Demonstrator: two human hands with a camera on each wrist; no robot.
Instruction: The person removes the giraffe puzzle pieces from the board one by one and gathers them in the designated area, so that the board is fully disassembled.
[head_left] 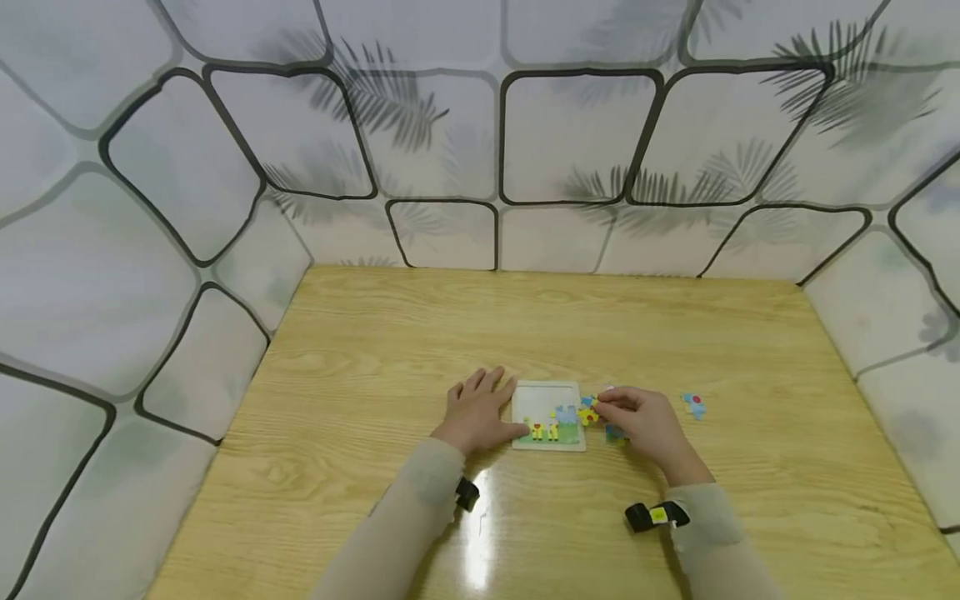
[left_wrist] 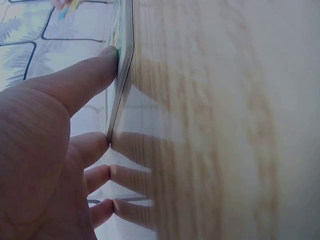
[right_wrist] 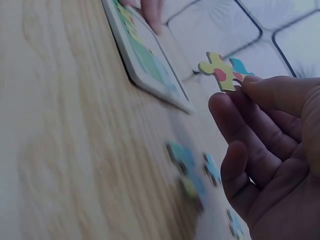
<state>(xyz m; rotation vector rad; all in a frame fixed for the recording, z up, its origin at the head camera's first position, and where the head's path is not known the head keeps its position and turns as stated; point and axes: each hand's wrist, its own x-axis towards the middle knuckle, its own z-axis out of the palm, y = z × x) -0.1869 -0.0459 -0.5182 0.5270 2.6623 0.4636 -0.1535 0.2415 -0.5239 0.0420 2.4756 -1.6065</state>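
Right hand (head_left: 651, 427) pinches the flat yellow jigsaw piece with red spots (right_wrist: 218, 73) near 3 o'clock of the rectangular white-rimmed puzzle tray (head_left: 542, 395); left hand (head_left: 477, 416) lies spread at 9, thumb on it. I'd brace lightly there and line up the knobs before pressing flat.

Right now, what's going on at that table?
Jigsaw work, partly done. A person's left hand lies at the left edge of the puzzle tray, thumb on it; the right hand pinches a mostly yellow jigsaw piece. Placed pieces fill some of the tray's near part; loose pieces lie on the table to its right.
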